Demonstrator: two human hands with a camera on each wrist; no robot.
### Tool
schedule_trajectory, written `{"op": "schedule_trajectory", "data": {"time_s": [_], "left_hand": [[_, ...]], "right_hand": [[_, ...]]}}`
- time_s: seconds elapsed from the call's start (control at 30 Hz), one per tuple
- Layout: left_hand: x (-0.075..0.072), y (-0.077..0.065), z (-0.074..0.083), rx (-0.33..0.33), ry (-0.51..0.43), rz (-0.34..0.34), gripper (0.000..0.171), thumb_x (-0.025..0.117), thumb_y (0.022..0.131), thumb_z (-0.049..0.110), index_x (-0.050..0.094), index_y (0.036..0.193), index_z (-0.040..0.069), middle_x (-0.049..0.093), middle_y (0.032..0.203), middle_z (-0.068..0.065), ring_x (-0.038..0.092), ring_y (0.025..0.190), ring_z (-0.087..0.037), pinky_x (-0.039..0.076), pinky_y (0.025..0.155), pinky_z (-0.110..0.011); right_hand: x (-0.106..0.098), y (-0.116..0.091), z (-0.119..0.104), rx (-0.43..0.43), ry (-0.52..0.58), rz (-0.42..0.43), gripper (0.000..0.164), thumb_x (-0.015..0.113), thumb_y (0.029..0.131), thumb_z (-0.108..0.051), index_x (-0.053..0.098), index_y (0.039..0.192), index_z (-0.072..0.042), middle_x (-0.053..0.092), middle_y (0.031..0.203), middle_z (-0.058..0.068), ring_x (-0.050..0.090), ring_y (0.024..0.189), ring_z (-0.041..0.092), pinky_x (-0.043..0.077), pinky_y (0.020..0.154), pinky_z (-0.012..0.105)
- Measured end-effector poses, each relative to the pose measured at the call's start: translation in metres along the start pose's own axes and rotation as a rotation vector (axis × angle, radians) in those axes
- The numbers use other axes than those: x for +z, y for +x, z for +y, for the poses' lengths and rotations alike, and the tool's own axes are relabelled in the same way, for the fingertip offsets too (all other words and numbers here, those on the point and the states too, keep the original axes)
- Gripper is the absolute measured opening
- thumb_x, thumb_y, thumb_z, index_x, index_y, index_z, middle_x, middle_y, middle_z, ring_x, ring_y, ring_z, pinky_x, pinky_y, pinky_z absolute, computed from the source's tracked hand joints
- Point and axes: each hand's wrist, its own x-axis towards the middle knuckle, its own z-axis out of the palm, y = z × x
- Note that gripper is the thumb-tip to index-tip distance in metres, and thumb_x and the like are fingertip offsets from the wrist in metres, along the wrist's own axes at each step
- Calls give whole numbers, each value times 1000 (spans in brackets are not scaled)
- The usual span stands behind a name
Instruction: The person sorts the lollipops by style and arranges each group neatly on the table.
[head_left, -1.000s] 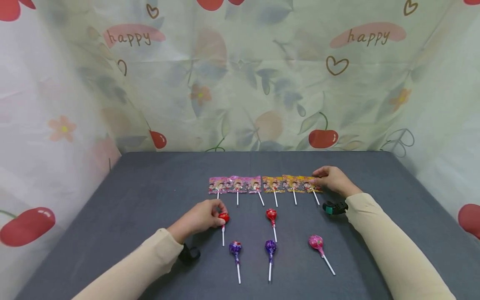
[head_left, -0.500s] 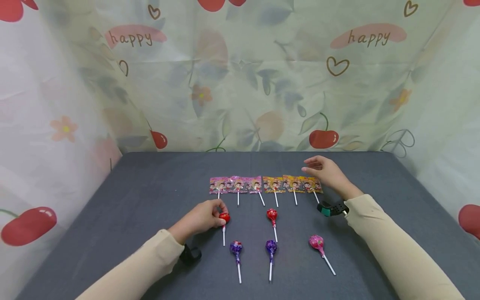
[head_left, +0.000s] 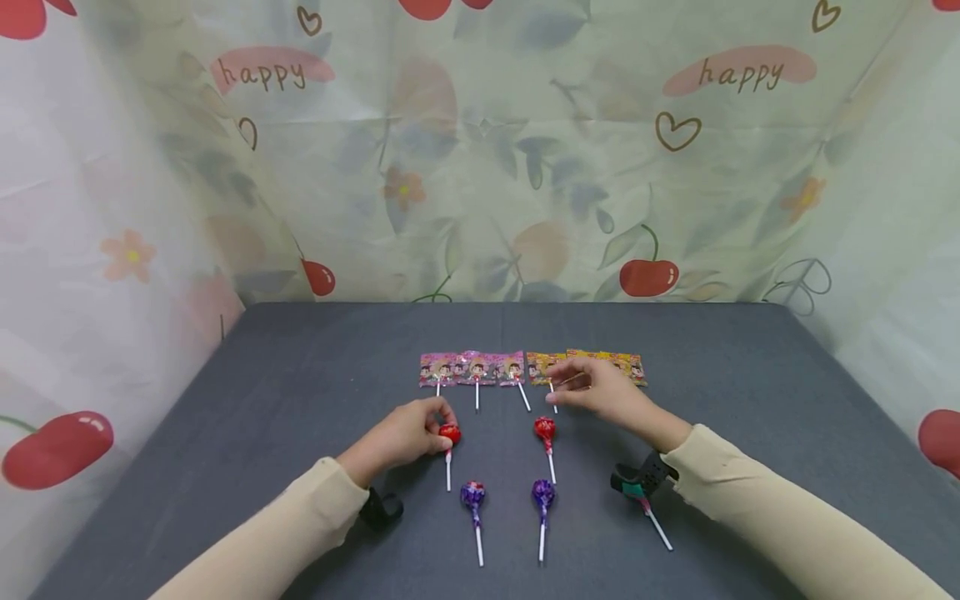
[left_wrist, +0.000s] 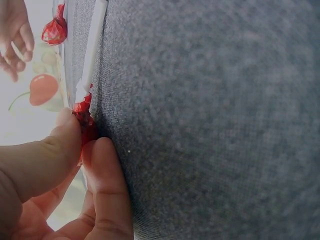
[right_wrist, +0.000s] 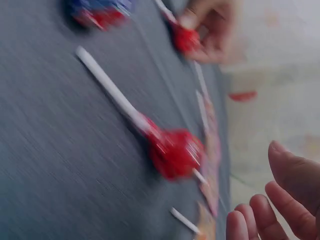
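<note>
My left hand (head_left: 405, 433) pinches the wrapped head of a red lollipop (left_wrist: 87, 127) between thumb and fingers, its white stick pointing toward me along the cloth. My right hand (head_left: 603, 392) is in the air with nothing in it, thumb and fingers apart, overlapping the row of flat lollipops in yellow packets (head_left: 630, 367). Just below its fingertips in the head view lies a second red lollipop (head_left: 544, 429), large and blurred in the right wrist view. Left of the yellow packets are several flat lollipops in pink packets (head_left: 476, 368), sticks toward me.
Two purple lollipops (head_left: 472, 496) lie nearer me on the grey tablecloth (head_left: 300, 375). The black wrist strap (head_left: 645, 475) covers the head of a pink lollipop, leaving its white stick (head_left: 658, 531) showing. A printed curtain (head_left: 480, 167) stands behind the table.
My right hand has left the rightmost yellow packet, lifted, and swung left and toward me, close to the second red lollipop. My left hand stays on its red lollipop.
</note>
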Motion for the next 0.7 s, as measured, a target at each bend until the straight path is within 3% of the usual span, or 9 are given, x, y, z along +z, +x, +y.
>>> {"op": "schedule_trajectory", "data": {"time_s": [0.23, 0.7], "left_hand": [[0, 0, 1, -4, 7, 1, 17, 72, 87, 12, 59, 98, 16, 53, 74, -3, 46, 62, -16, 35, 52, -25], [1, -2, -1, -1, 11, 5, 17, 71, 88, 12, 59, 99, 16, 53, 74, -3, 46, 63, -16, 35, 52, -26]], "right_hand": [[22, -7, -2, -33, -43, -111, 34, 78, 81, -13, 67, 110, 2, 69, 105, 15, 68, 95, 24, 58, 79, 34], [31, -7, -4, 21, -206, -126, 20, 76, 83, -9, 72, 102, -5, 70, 91, 2, 64, 83, 12, 55, 71, 29]]}}
